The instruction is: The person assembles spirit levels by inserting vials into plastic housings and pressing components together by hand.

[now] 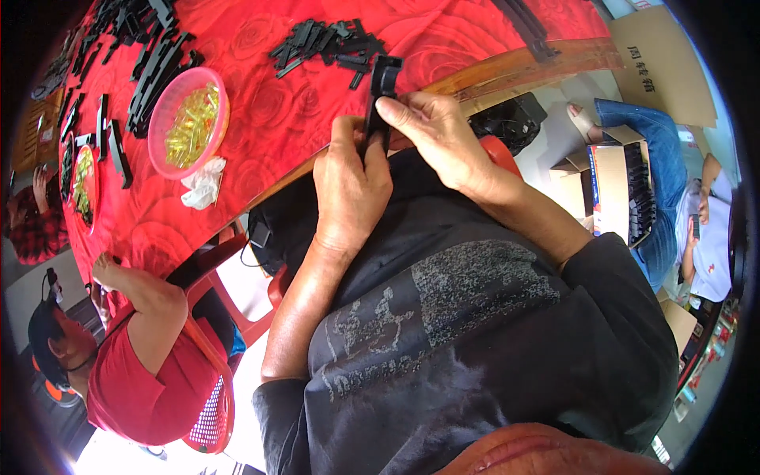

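Above the near edge of the table, both my hands are closed on one long black plastic part (385,79) with a curved, clip-like upper end. My left hand (352,190) wraps its lower portion, and my fingers hide much of it there. From the right, my right hand (447,142) grips it higher up, thumb pressed against its side. Beyond the part lies a pile of short black pieces (328,43). To the left stands a pink bowl (156,127) holding many small yellowish, see-through pieces. A crumpled white tissue or bag (204,184) lies beside the bowl.
Longer black strips (158,75) are heaped at the far left of the red tablecloth (261,103). A co-worker in a red shirt (150,388) sits at the left. At the right, an open cardboard box (613,186) of black parts stands by another person's legs.
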The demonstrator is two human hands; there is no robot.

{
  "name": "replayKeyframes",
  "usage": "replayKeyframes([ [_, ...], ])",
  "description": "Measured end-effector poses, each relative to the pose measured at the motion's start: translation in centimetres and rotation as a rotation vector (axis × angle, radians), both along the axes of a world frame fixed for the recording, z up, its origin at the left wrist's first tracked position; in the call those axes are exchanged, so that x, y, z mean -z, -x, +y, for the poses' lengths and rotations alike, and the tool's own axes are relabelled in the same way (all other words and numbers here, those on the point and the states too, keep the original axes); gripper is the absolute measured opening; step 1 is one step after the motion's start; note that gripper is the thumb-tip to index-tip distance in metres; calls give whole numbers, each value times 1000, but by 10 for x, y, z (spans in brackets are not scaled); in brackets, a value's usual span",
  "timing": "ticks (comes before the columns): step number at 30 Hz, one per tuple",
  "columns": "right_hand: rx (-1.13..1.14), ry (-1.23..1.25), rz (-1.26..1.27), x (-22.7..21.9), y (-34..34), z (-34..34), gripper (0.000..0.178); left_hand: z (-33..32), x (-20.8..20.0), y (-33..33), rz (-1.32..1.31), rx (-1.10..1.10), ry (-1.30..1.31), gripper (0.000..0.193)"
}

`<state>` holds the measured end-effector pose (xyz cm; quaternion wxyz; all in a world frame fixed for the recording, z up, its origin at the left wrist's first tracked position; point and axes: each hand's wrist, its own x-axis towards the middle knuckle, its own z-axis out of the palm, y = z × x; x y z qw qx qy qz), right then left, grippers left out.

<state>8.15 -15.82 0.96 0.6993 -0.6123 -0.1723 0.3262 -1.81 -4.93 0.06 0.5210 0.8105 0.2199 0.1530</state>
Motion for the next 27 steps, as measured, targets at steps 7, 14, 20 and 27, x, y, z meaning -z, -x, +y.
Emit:
replayKeyframes([
  [7, -16, 72, -140, 12, -7, -2, 36, -6, -13, 4, 39, 4, 191, 25],
  [14, 1, 19, 140, -12, -21, -9, 37, -12, -13, 21, -149, 82, -128, 57],
  [20, 45, 33, 30, -5, -32, -12, 40, -19, -23, 23, -116, 194, -268, 53],
  [27, 98, 109, -83, -13, -29, -13, 42, -18, -26, 18, -78, 237, -176, 58],
])
